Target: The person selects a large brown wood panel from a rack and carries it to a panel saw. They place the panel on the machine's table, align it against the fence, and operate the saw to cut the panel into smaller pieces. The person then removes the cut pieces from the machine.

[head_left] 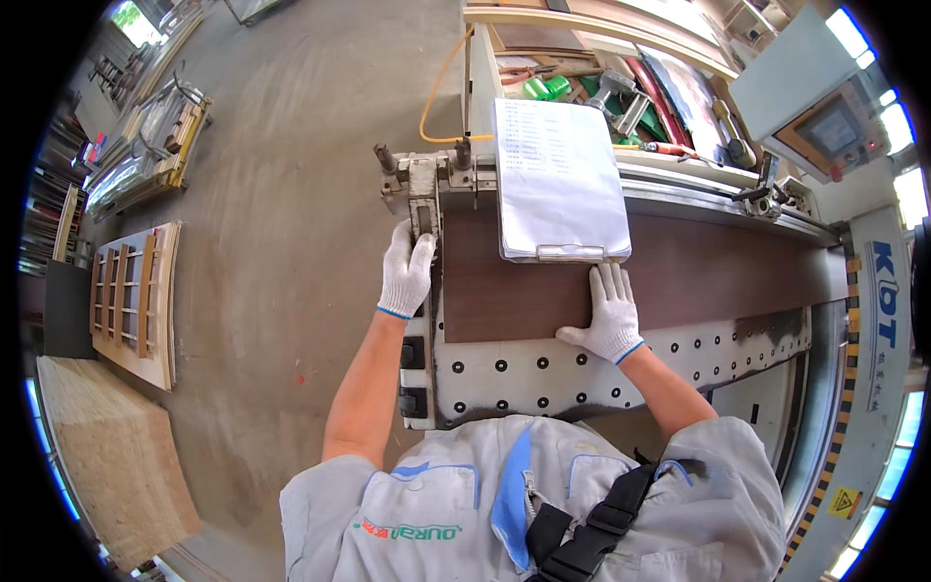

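Has panel (718, 262) under open, empty right hand (612, 315), block (423, 190) at left hand (405, 272), cannot tell if gripping; risks skew, pressing unevenly.

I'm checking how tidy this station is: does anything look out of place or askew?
The clipboard stands out: it lies slightly askew over the brown panel and metal rail, covering part of both. Behind it, tools lie jumbled together. A small red mark also shows on the floor.

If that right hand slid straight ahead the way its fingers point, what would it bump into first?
Probably the near edge of the clipboard, just ahead of the right hand on the brown panel; if the clipboard sits higher, the hand might pass underneath.
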A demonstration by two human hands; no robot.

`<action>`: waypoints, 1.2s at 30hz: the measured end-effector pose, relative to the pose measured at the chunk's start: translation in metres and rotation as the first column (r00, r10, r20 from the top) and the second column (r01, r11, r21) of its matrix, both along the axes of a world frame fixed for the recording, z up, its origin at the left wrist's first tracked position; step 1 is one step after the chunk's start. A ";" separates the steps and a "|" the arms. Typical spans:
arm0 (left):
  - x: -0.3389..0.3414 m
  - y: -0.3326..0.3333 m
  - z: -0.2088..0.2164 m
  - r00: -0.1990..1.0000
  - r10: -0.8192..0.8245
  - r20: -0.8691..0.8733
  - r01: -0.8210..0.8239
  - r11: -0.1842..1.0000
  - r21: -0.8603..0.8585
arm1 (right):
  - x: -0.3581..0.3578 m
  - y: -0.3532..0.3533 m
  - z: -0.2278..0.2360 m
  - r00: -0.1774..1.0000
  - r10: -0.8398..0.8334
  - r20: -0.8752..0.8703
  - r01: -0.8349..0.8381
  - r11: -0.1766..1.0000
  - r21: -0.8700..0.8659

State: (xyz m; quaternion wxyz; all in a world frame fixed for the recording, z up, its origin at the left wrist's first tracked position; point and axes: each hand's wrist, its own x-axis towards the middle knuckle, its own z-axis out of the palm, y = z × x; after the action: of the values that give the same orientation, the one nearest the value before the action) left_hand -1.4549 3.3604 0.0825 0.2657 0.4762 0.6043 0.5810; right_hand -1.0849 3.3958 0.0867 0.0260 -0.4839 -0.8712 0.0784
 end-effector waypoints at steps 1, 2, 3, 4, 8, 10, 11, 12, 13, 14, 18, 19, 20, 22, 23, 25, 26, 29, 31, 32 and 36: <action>0.001 -0.001 -0.005 0.999 0.007 0.045 -0.006 1.000 -0.027 | 0.000 -0.002 0.001 1.000 0.005 0.019 -0.005 1.000 -0.005; 0.004 0.000 -0.002 0.997 0.008 0.082 -0.004 0.999 -0.052 | 0.000 -0.003 0.002 1.000 0.004 0.029 -0.004 1.000 -0.007; 0.006 0.001 0.001 0.993 0.009 0.119 0.000 0.997 -0.077 | -0.001 -0.004 0.002 0.999 0.002 0.040 -0.002 1.000 -0.010; 0.005 0.001 0.006 0.994 0.007 0.107 0.007 0.992 -0.129 | 0.001 -0.002 -0.005 0.999 0.014 0.032 -0.013 1.000 -0.006; -0.002 0.004 -0.019 0.998 0.026 0.059 -0.023 0.999 -0.040 | -0.008 -0.003 -0.003 0.999 0.019 0.038 -0.020 0.999 0.025; -0.008 0.001 -0.025 0.992 0.014 0.128 -0.001 0.995 -0.098 | -0.017 -0.012 -0.013 0.999 0.021 0.027 -0.023 0.998 0.061; -0.010 0.000 -0.024 0.987 0.013 0.162 0.007 0.992 -0.126 | -0.022 -0.015 -0.014 0.999 0.026 0.021 -0.027 0.996 0.080; -0.010 0.000 -0.023 0.986 -0.022 0.165 0.041 0.993 -0.109 | -0.021 -0.013 -0.012 1.000 0.020 0.023 -0.021 0.998 0.057; -0.012 0.001 -0.022 0.952 -0.042 0.303 0.088 0.986 -0.141 | -0.021 -0.012 -0.011 1.000 0.009 0.027 -0.010 0.999 0.043; -0.010 0.004 -0.016 0.896 -0.052 0.442 0.138 0.977 -0.165 | -0.021 -0.011 -0.005 0.999 0.001 0.039 -0.002 1.000 0.030; -0.035 0.027 -0.057 0.972 -0.045 0.229 0.092 0.975 -0.200 | -0.037 0.017 0.010 0.997 0.008 -0.072 -0.009 1.000 0.000; -0.042 0.026 -0.081 0.997 -0.048 0.058 0.058 0.982 -0.181 | -0.043 0.025 0.009 0.992 0.007 -0.128 -0.013 0.999 -0.041; -0.019 0.029 -0.044 0.983 -0.060 0.171 0.098 0.969 -0.225 | -0.043 0.035 0.001 0.991 -0.105 -0.079 0.100 0.993 -0.058; -0.023 0.028 -0.045 0.920 -0.019 0.392 0.132 0.955 -0.265 | -0.055 0.040 0.000 0.991 -0.104 -0.088 0.097 0.992 -0.078; -0.026 0.027 -0.046 0.871 0.003 0.491 0.157 0.946 -0.285 | -0.059 0.041 -0.002 0.989 -0.108 -0.096 0.099 0.991 -0.092; -0.020 0.018 -0.017 0.853 0.010 0.522 0.211 0.908 -0.361 | -0.056 0.020 -0.008 0.992 -0.115 -0.056 0.115 0.993 0.010; -0.017 0.012 0.002 0.855 0.037 0.518 0.221 0.877 -0.427 | -0.054 0.013 -0.005 0.994 -0.095 -0.055 0.096 0.995 0.014; -0.012 0.002 0.013 0.856 0.070 0.513 0.217 0.852 -0.477 | -0.051 -0.010 0.000 0.998 -0.055 -0.026 0.055 0.998 -0.003; -0.010 0.001 0.004 0.862 0.049 0.505 0.218 0.863 -0.456 | -0.054 -0.024 -0.005 0.998 -0.048 -0.046 0.048 0.999 -0.001; -0.015 0.002 -0.017 0.907 -0.024 0.420 0.197 0.906 -0.375 | -0.058 -0.024 -0.004 0.997 -0.062 -0.035 0.063 0.998 0.012; -0.043 0.023 -0.045 0.932 -0.233 0.279 0.314 0.903 -0.293 | -0.085 -0.022 0.002 0.997 -0.032 -0.076 0.032 0.999 0.006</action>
State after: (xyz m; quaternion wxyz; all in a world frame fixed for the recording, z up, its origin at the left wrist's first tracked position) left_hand -1.4979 3.3835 0.0373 0.4917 0.4322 0.5840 0.4799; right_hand -1.1694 3.3735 0.0887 0.0621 -0.4943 -0.8621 0.0933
